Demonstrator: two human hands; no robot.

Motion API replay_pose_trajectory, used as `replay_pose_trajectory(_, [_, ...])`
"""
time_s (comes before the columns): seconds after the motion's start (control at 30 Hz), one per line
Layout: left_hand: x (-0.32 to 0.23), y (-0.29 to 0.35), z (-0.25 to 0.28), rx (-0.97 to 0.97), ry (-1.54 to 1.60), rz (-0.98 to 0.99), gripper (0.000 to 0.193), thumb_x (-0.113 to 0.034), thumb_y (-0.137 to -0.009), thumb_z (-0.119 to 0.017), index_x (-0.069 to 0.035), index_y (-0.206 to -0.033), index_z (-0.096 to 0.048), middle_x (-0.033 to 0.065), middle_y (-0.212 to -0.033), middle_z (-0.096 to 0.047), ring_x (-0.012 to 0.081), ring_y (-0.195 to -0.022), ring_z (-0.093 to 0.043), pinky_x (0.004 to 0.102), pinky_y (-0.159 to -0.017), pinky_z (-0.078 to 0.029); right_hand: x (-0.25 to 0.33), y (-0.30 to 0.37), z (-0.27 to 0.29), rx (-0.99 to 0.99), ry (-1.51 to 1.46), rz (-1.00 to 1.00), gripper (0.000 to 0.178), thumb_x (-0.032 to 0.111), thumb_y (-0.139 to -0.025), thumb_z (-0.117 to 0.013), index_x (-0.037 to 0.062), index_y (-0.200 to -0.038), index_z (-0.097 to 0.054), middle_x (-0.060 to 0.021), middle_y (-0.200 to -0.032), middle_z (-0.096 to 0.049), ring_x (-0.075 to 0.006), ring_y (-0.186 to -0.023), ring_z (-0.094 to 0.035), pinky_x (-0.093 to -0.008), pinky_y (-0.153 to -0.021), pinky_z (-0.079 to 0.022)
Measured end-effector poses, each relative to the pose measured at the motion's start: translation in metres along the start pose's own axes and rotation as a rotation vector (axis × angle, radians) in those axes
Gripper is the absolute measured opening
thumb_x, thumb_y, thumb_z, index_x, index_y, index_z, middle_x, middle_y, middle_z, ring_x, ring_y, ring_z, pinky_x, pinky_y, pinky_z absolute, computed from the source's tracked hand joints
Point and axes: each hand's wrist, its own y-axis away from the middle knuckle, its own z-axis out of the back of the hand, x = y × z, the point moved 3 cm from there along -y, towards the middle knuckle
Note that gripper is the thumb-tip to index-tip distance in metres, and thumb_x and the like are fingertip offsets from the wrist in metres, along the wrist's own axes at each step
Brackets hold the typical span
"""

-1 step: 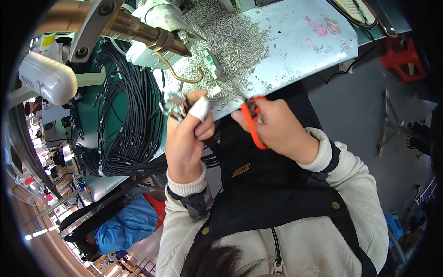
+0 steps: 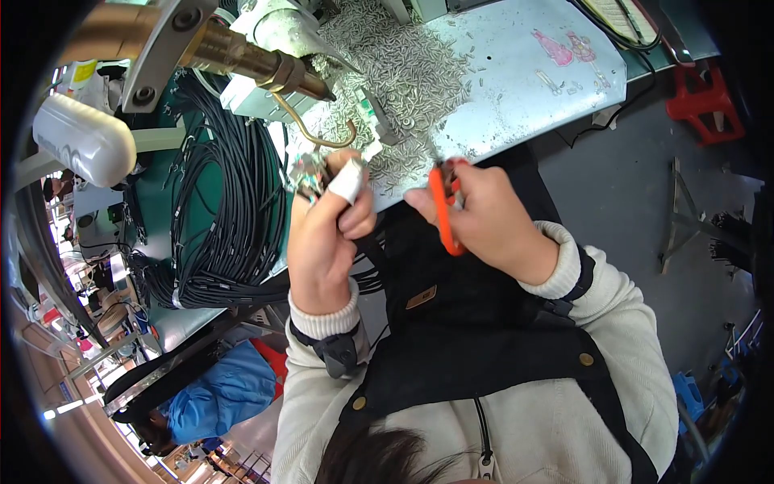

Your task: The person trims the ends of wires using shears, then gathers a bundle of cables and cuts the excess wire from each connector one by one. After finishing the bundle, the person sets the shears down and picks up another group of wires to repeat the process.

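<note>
My left hand (image 2: 321,242), with white tape (image 2: 347,181) wrapped around its thumb, is closed on a cable end. A bunch of thin stripped wires (image 2: 305,173), whitish, green and reddish, fans out past the fingers; the grip hides how the cable runs through. To the right, my right hand (image 2: 500,218) is wrapped around orange-handled cutters (image 2: 443,211). Their dark jaws point toward the table and are too small and blurred to read. The two hands are apart, both at the near edge of the worktable (image 2: 516,97).
Small silvery cut pieces (image 2: 395,64) heap over the tabletop. A brass-coloured machine rod (image 2: 258,64) and a curved hook-like tube (image 2: 318,139) stand above my left hand. Coiled black cables (image 2: 234,202) lie at left. A red stool (image 2: 705,105) is at far right; a blue-clad person (image 2: 226,391) sits lower left.
My right hand and the cutters have shifted slightly, with the orange handle turned more upright. The wires in my left hand have moved a little to the right.
</note>
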Motion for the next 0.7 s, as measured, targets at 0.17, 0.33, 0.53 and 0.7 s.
replay_pose_trajectory(0.17, [-0.007,-0.026,-0.006,-0.046,0.014,-0.038,0.014,-0.006,-0.081,-0.053,-0.002,-0.094,-0.05,-0.0017,-0.063,-0.043,0.0037,-0.045,-0.031,0.0169,-0.038,-0.022,-0.003,-0.037,0.002,-0.119,-0.131,0.004,0.026,0.021,-0.081,-0.058,-0.0032,-0.078,-0.049,-0.0047,-0.052,-0.048,-0.0099,-0.041,-0.049,-0.0232,-0.039,-0.038])
replay_pose_trajectory(0.33, [-0.01,-0.034,0.0,-0.044,-0.022,-0.009,0.014,-0.007,-0.08,-0.054,-0.002,-0.093,-0.05,-0.002,-0.062,-0.042,0.003,-0.043,-0.029,0.0166,-0.037,-0.021,0.009,-0.065,0.002,-0.045,-0.174,-0.037,0.022,0.018,-0.082,-0.056,-0.0022,-0.082,-0.046,-0.0028,-0.053,-0.048,-0.0088,-0.039,-0.046,-0.0223,-0.037,-0.037])
replay_pose_trajectory(0.53, [-0.017,-0.038,0.004,-0.012,-0.037,0.06,0.018,-0.009,-0.078,-0.057,-0.001,-0.093,-0.049,-0.002,-0.06,-0.041,0.0032,-0.041,-0.028,0.0166,-0.036,-0.02,0.008,-0.071,-0.001,0.018,-0.374,-0.152,0.019,0.015,-0.083,-0.054,-0.0012,-0.081,-0.046,-0.0017,-0.051,-0.045,-0.0085,-0.038,-0.044,-0.0226,-0.037,-0.036])
replay_pose_trajectory(0.7, [-0.018,-0.037,0.006,-0.006,-0.071,0.033,0.017,-0.008,-0.078,-0.057,-0.001,-0.091,-0.049,-0.0022,-0.058,-0.04,0.003,-0.041,-0.027,0.0169,-0.036,-0.02,0.0,-0.074,-0.003,-0.002,-0.284,-0.038,0.019,0.015,-0.083,-0.054,-0.0012,-0.081,-0.046,-0.0018,-0.05,-0.045,-0.0085,-0.037,-0.043,-0.0229,-0.037,-0.036])
